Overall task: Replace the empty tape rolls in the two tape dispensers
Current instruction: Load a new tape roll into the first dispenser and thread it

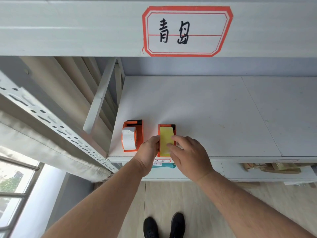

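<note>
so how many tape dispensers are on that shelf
2. One orange dispenser holding a white roll sits near the shelf's left front edge; the other dispenser, holding a yellow roll, is just right of it, between both hands. None seem hidden.
</note>
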